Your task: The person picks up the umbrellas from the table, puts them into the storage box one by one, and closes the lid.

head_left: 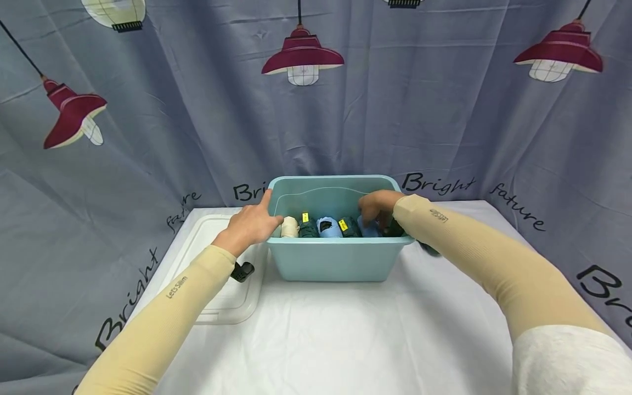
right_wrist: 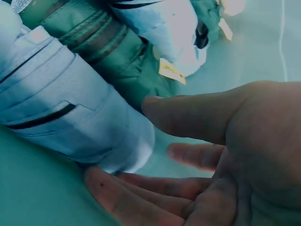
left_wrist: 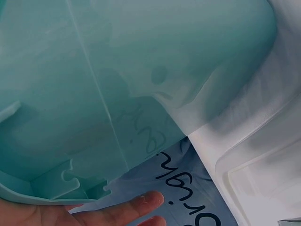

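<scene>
A light teal plastic bin holds a row of several folded umbrellas: a cream one at the left, then green and light blue ones. My right hand reaches down into the bin's right side. In the right wrist view its straight fingers touch the end of a light blue umbrella, and the thumb stands apart, near a green umbrella with a yellow tag. My left hand rests at the bin's left rim, thumb on the inner side. In the left wrist view its fingers extend outside the wall.
A whitish translucent lid lies flat on the white-covered table, left of the bin and partly under my left forearm. A grey-blue curtain printed with red lamps hangs close behind the bin and along both sides.
</scene>
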`<state>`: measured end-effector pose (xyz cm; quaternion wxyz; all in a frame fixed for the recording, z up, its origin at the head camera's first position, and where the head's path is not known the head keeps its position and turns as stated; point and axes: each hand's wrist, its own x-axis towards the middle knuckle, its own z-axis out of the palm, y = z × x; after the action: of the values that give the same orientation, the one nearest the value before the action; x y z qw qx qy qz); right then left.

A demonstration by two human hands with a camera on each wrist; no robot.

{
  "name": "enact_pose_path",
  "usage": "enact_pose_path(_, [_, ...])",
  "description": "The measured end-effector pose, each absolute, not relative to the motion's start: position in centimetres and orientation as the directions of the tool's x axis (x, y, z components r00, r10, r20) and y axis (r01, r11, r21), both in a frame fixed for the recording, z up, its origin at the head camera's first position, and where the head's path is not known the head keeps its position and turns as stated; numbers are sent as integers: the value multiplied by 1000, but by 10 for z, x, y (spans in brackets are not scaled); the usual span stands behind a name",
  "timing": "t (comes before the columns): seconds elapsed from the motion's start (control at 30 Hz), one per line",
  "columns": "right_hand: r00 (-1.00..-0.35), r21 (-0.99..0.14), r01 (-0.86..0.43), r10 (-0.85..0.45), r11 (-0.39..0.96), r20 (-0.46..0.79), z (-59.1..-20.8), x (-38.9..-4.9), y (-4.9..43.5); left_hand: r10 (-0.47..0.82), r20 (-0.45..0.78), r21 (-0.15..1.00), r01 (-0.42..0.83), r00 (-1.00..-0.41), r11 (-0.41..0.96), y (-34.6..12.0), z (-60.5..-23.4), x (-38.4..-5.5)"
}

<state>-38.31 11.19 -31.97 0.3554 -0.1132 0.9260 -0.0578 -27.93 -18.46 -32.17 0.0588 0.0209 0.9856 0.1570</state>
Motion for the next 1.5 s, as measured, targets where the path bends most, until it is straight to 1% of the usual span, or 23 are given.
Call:
enact_pose_path(0.2, [-705, -200, -242, -313, 950, -637, -308, -381, 114, 63, -104, 306, 29, -993, 952, -184, -324, -279])
enact_pose_path(0.3, [-687, -232, -252, -343, 940, -641, -301, -380, 114, 66, -109, 303, 30, -992, 952, -184, -324, -279])
enact_pose_path(0.4, [-690, -259, -253, -362, 932, -627, -294, -378, 116, 69, -109, 304, 33, -992, 952, -184, -323, -279])
enact_pose_path(0.7, [-747, -338, -288, -431, 896, -506, -279, -369, 125, 68, -112, 304, 31, -991, 952, -184, -323, -280])
enact_pose_path(0.93, [-760, -403, -303, -474, 864, -445, -267, -353, 141, 65, -125, 301, 25, -990, 953, -182, -324, -280])
enact_pose_path(1.1, [-792, -414, -310, -473, 856, -385, -261, -346, 155, 68, -137, 305, 23, -988, 952, -181, -324, -280])
enact_pose_path(1.3, [-848, -413, -321, -453, 852, -275, -251, -343, 167, 70, -125, 320, 26, -990, 947, -182, -322, -281])
enact_pose_path(1.5, [-880, -449, -305, -429, 840, -205, -244, -340, 176, 59, -133, 313, 15, -989, 950, -184, -321, -280])
